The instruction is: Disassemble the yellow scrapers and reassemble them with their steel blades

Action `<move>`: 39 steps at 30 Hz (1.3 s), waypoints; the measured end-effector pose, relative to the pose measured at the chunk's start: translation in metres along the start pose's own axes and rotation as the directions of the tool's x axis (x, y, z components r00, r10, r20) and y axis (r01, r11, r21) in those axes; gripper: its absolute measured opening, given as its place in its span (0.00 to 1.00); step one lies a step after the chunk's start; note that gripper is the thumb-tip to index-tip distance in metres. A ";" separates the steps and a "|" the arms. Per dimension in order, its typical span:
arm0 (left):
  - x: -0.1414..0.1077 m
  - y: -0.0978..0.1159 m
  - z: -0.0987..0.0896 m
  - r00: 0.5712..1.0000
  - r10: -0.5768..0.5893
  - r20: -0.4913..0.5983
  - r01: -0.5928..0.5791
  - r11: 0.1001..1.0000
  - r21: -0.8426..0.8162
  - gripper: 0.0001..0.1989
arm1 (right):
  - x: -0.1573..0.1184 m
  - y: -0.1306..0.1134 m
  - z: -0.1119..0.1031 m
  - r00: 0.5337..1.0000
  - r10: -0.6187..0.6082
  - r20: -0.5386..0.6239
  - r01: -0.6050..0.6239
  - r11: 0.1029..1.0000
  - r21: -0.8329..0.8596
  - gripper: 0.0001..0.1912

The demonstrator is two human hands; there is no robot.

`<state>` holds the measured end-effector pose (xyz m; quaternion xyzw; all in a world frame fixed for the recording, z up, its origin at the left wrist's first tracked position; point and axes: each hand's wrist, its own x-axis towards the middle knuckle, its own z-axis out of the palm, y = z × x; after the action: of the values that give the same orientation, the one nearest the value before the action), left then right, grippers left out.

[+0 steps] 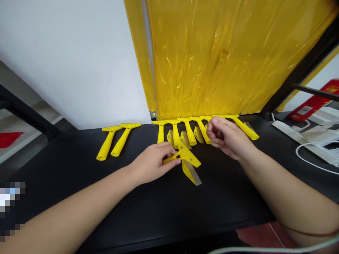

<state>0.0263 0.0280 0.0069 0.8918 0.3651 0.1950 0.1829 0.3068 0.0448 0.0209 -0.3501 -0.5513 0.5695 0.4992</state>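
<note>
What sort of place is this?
Probably an indoor work area: a black table with scrapers along its back, and what looks like a power strip at the right.

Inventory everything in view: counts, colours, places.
Table: one, black, foreground
Yellow panel: one, yellow, behind table
White panel: one, white, back left
Frame bars: several, black, both sides
Red container: one, red, far right
Power strips: count unclear, white, right
Cables: several, white, right
Red object: one, red, far left
Floor: one patch, reddish, bottom right
Held scraper: one, yellow, centre
Other scrapers: at least seven, yellow, tabletop
Blade pieces: at least four, yellow-and-metallic, tabletop
Left hand: one, bare, centre
Right hand: one, bare, right of centre
</note>
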 end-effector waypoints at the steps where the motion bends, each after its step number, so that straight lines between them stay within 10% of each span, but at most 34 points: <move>1: 0.000 0.001 0.000 0.999 -0.008 -0.044 0.008 1.000 -0.003 0.11 | 0.001 0.003 -0.001 1.000 -0.015 0.011 0.016 0.992 -0.122 0.17; 5: -0.001 0.001 0.002 0.988 -0.012 -0.153 0.012 1.000 -0.005 0.11 | 0.000 0.017 0.005 0.984 -0.077 0.162 0.139 0.896 -0.423 0.12; 12: -0.003 0.001 0.006 0.979 -0.018 -0.202 0.019 1.000 0.004 0.11 | -0.006 0.030 0.009 0.951 0.057 0.303 0.089 0.891 -0.446 0.19; 30: -0.005 0.001 0.008 0.980 -0.011 -0.196 0.027 0.997 0.075 0.10 | -0.009 0.031 0.020 0.957 0.039 0.288 0.139 0.810 -0.569 0.06; 39: -0.004 0.007 0.004 0.977 -0.133 -0.165 0.153 0.981 0.116 0.10 | -0.011 0.015 0.015 0.930 -0.188 0.315 0.347 0.731 -0.587 0.05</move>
<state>0.0290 0.0199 0.0060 0.8551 0.4532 0.2267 0.1096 0.2925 0.0318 0.0067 -0.3440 -0.8102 0.3088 0.3604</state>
